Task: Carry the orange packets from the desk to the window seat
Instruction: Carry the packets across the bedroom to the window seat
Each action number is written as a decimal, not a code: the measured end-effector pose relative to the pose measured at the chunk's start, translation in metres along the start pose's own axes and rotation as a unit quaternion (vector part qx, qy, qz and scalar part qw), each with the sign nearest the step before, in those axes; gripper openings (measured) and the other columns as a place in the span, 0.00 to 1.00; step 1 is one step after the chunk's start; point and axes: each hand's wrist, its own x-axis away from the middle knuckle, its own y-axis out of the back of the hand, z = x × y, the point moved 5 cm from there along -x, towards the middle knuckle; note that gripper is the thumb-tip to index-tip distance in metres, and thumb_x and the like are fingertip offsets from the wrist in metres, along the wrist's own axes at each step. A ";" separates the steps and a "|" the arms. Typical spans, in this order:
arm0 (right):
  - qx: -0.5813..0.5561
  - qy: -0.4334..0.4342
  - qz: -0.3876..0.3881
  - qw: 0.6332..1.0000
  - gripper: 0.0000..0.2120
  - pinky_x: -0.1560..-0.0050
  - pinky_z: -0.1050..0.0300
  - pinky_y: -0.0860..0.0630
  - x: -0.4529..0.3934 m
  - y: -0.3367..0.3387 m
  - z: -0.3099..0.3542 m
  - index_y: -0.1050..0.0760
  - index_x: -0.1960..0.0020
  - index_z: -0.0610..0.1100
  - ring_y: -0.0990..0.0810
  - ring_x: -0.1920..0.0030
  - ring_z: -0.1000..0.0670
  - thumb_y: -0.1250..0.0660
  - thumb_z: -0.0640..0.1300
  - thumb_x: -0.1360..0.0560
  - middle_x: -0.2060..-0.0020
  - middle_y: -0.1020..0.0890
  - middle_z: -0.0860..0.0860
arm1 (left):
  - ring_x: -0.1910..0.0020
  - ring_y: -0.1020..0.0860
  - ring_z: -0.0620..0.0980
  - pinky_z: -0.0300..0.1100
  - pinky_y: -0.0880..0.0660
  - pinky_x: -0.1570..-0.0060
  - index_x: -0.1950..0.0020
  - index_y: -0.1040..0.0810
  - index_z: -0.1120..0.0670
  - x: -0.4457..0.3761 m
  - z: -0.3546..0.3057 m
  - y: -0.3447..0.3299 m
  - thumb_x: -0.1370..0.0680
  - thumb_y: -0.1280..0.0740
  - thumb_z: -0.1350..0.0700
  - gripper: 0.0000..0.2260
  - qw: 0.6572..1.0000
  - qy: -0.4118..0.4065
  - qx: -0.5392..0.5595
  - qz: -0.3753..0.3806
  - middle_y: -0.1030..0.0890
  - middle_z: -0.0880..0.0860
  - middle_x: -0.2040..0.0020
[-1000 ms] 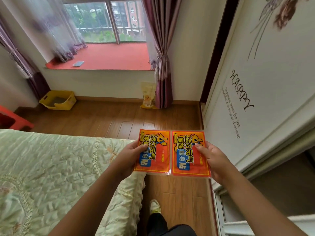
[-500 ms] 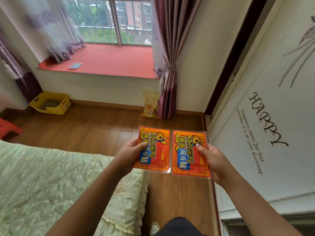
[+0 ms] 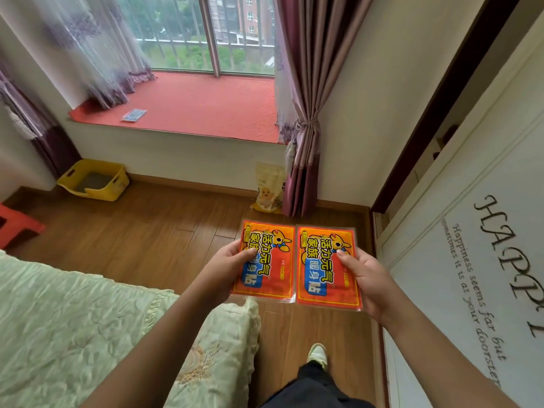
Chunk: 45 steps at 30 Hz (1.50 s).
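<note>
Stool (image 3: 17, 225): red plastic, flat top, at the far left edge on the floor.
Bed (image 3: 88, 334): pale green quilted cover, stitched and crinkled, filling the lower left.
Tub (image 3: 94, 180): yellow plastic, rectangular, slot handles, on the floor below the seat.
Floor (image 3: 153, 231): brown wood planks, glossy.
Seat (image 3: 200, 104): red embossed mat under the window; a small flat grey packet (image 3: 134, 115) lies near its left front edge.
Left hand (image 3: 226, 265): thumb on top, fingers beneath, pinching the left edge of the left pack.
Left pack (image 3: 266, 260): flat rectangle of glossy orange film with clear sealed borders, held in the air above the floor, well short of the seat.
Right pack (image 3: 325, 266): same make, its edge touching or just overlapping the left pack.
Right hand (image 3: 365, 278): thumb on the face, fingers behind, pinching the right pack's right edge.
Bag (image 3: 269, 188): cream pouch standing beside the curtain (image 3: 303, 113), purple pleated cloth, tied.
Door (image 3: 471, 260): white smooth panel with black script.
</note>
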 end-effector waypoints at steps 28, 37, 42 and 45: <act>0.063 -0.060 0.123 0.989 0.12 0.59 0.42 0.16 -0.347 -0.112 0.151 0.25 0.39 0.43 0.14 0.51 0.39 0.35 0.44 0.21 0.49 0.13 0.41 | 0.54 0.14 0.57 0.45 0.18 0.64 0.43 0.24 0.56 -0.239 -0.157 0.107 0.21 0.33 0.55 0.10 0.988 -0.020 0.108 -0.113 0.13 0.58 0.51; 0.051 -0.071 0.165 0.982 0.10 0.64 0.45 0.16 -0.422 -0.195 0.179 0.24 0.41 0.41 0.13 0.56 0.41 0.36 0.41 0.21 0.52 0.13 0.40 | 0.52 0.14 0.58 0.47 0.17 0.61 0.41 0.24 0.57 -0.282 -0.214 0.185 0.21 0.33 0.55 0.11 0.983 -0.038 0.111 -0.140 0.14 0.59 0.48; 0.061 -0.081 0.190 0.977 0.09 0.66 0.46 0.16 -0.473 -0.234 0.189 0.24 0.42 0.41 0.13 0.59 0.42 0.37 0.40 0.21 0.55 0.13 0.40 | 0.50 0.15 0.59 0.48 0.17 0.60 0.41 0.24 0.57 -0.306 -0.228 0.224 0.20 0.34 0.55 0.11 0.976 -0.037 0.117 -0.181 0.14 0.60 0.48; 0.076 -0.087 0.213 0.970 0.09 0.65 0.47 0.16 -0.509 -0.260 0.193 0.24 0.42 0.41 0.12 0.59 0.42 0.37 0.40 0.20 0.55 0.12 0.41 | 0.52 0.15 0.59 0.50 0.17 0.59 0.41 0.24 0.58 -0.325 -0.238 0.249 0.20 0.35 0.57 0.09 0.968 -0.038 0.126 -0.212 0.14 0.60 0.48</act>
